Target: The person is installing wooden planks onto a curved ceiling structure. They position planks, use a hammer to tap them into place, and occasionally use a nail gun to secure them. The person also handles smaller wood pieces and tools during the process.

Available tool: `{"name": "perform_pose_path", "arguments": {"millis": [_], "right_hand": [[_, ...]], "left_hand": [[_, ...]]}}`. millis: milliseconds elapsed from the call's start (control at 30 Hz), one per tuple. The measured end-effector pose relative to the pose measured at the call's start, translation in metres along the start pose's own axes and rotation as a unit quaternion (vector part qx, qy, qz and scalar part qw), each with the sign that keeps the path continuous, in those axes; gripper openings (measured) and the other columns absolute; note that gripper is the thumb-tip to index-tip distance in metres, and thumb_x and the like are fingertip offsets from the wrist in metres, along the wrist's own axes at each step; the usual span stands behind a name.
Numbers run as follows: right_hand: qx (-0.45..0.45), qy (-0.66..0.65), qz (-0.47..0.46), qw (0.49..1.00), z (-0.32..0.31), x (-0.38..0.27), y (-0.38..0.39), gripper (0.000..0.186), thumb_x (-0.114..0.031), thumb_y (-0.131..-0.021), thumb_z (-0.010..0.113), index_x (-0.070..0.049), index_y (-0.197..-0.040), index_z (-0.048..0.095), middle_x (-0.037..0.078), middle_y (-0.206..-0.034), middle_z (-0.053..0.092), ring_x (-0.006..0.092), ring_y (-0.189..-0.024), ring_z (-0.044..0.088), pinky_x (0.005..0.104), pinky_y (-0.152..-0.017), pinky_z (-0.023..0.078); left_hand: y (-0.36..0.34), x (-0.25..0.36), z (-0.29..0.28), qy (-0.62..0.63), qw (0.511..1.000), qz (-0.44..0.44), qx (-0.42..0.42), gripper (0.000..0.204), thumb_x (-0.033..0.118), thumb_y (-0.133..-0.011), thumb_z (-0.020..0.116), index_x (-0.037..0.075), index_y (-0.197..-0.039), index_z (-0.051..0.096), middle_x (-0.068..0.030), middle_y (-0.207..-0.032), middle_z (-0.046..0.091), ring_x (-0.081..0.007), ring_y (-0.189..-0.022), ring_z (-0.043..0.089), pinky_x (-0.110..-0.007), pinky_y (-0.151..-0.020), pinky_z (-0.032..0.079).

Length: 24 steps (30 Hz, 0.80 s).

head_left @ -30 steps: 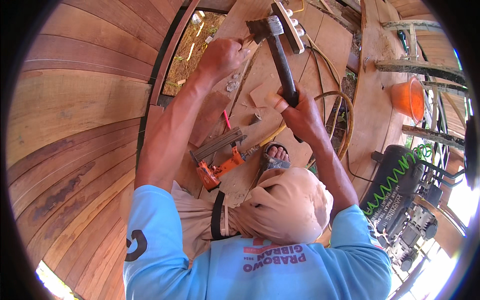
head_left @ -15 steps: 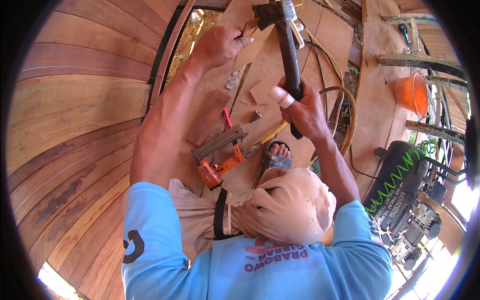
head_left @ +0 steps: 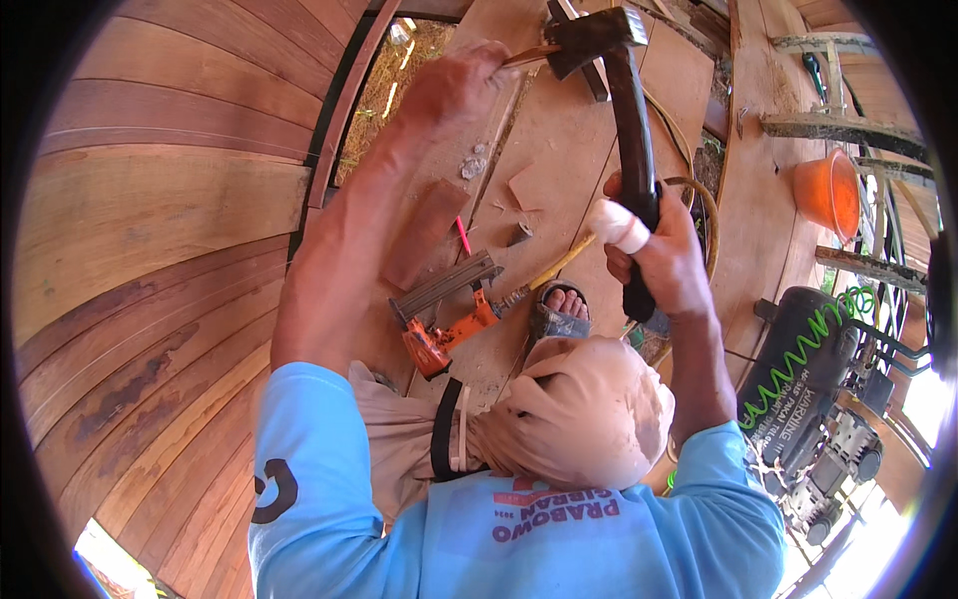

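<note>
My right hand point(head_left: 664, 255), its thumb wrapped in white, grips the black handle of a hatchet point(head_left: 631, 125) low down. The hatchet stands head up, its blade pointing left. My left hand point(head_left: 459, 90), smeared by motion, is raised to the left of the blade with its fingers closed on a thin wood piece point(head_left: 531, 56). The far end of that piece meets the blade edge or lies right beside it; I cannot tell which. Below my hands, an orange nail gun point(head_left: 454, 327) lies on the floorboards point(head_left: 559, 165).
A reddish board offcut point(head_left: 424, 235) and a red pencil-like stick point(head_left: 463, 237) lie near the nail gun, with a yellow hose point(head_left: 564, 262) attached. Plank wall point(head_left: 160, 180) rises left. At right are an orange bucket point(head_left: 826, 198) and a black compressor point(head_left: 788, 364) with a green coiled hose point(head_left: 763, 409).
The hatchet and my right hand have shifted right and slightly down. My left hand has moved slightly to the right, and the wood piece now shows as a thin strip.
</note>
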State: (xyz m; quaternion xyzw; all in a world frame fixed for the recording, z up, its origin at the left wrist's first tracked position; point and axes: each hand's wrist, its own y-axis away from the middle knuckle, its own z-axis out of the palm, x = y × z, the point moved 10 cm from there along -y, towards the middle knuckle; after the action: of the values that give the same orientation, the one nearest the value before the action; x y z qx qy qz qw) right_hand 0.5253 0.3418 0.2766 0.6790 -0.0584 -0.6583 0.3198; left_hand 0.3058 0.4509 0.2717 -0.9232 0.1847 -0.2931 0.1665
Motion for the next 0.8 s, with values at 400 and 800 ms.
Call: {"name": "perform_pose_path", "arguments": {"millis": [400, 800], "right_hand": [[-0.063, -0.132, 0.023, 0.989, -0.014, -0.009, 0.014, 0.046, -0.017, -0.086, 0.079, -0.002, -0.121, 0.053, -0.001, -0.076, 0.053, 0.0062, -0.053, 0.047, 0.0231, -0.046, 0.038], [0.073, -0.079, -0.132, 0.985, -0.027, 0.002, 0.003, 0.047, -0.014, -0.081, 0.087, -0.004, -0.114, 0.055, 0.0, -0.077, 0.059, 0.0054, -0.052, 0.051, 0.0227, -0.043, 0.039]], "left_hand": [[0.011, 0.012, -0.017, 0.027, 0.997, 0.046, 0.058, 0.024, 0.028, -0.098, 0.064, 0.004, -0.1, 0.06, -0.0162, -0.083, 0.062, -0.0376, -0.083, 0.063, -0.044, -0.07, 0.05], [0.002, 0.035, -0.025, 0.121, 0.986, 0.003, 0.116, 0.023, 0.03, -0.101, 0.062, 0.008, -0.101, 0.058, -0.0128, -0.081, 0.069, -0.0341, -0.074, 0.069, -0.042, -0.06, 0.053]]}}
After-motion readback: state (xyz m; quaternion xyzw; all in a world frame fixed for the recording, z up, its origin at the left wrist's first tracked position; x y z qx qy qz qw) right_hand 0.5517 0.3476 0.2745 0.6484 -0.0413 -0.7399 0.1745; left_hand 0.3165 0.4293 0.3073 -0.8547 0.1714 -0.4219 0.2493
